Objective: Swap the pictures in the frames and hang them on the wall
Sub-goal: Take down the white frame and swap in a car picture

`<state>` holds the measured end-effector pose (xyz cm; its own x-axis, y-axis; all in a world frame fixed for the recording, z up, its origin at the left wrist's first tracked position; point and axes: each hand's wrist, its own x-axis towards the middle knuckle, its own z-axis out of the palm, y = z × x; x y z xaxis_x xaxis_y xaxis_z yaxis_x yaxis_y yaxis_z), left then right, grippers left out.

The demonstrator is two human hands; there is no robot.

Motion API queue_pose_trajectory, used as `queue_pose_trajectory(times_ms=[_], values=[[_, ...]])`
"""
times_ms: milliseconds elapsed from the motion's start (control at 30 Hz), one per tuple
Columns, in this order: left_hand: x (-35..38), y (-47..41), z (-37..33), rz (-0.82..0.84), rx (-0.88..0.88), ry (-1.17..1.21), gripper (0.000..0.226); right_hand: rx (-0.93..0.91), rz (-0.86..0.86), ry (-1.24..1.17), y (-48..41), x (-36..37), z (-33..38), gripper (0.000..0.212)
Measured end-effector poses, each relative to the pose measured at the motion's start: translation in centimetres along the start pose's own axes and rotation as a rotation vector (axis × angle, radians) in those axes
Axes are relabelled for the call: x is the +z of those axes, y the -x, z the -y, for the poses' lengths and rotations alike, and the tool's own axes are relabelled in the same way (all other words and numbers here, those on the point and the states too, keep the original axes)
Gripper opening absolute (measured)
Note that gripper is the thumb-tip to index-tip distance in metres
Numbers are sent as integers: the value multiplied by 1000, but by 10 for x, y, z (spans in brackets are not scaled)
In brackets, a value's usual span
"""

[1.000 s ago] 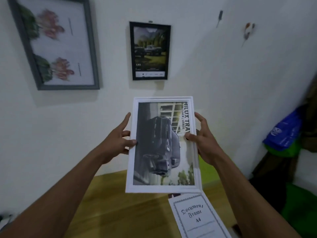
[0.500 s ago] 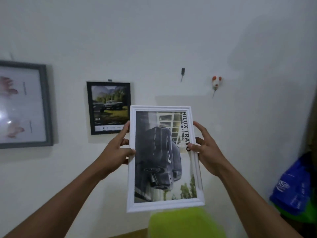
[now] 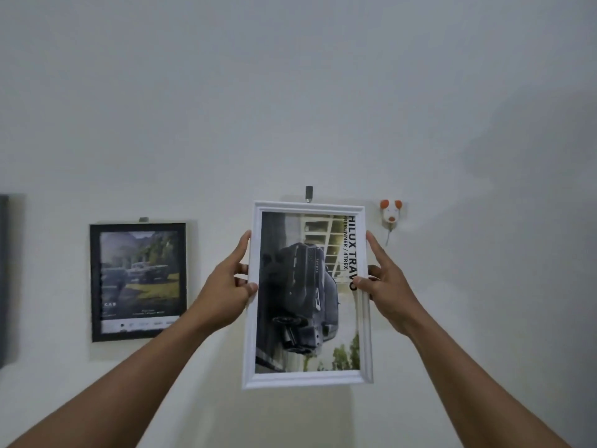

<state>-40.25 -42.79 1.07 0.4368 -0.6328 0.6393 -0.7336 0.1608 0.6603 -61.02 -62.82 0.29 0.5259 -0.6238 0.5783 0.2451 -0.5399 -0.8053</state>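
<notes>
A white frame (image 3: 307, 378) with a sideways picture of a dark truck is held up against the white wall. My left hand (image 3: 227, 286) grips its left edge, thumb on the front. My right hand (image 3: 386, 286) grips its right edge the same way. The frame's top edge sits just below a small dark wall hook (image 3: 309, 194). To the left a black frame (image 3: 139, 281) with a picture of trucks in a landscape hangs on the wall from its own hook.
A small dog-shaped wall hook (image 3: 391, 215) with orange ears is stuck on the wall just right of the white frame. The edge of a grey frame (image 3: 4, 279) shows at the far left.
Both hands have raised the white frame up and to the right, from low over the table to just under the dark hook. The view has tilted up, so the table is out of sight.
</notes>
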Motion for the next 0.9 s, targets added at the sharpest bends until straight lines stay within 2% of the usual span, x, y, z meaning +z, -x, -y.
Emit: queue_pose_trajectory(times_ms=[333,900], values=[[19,-51,5,-89,19,-104,90,-57,11,26,-67,-3,-13,89],[49,-51,19,-158,-12,-164,90,-94,-4,125,-76,-5,-42,85]])
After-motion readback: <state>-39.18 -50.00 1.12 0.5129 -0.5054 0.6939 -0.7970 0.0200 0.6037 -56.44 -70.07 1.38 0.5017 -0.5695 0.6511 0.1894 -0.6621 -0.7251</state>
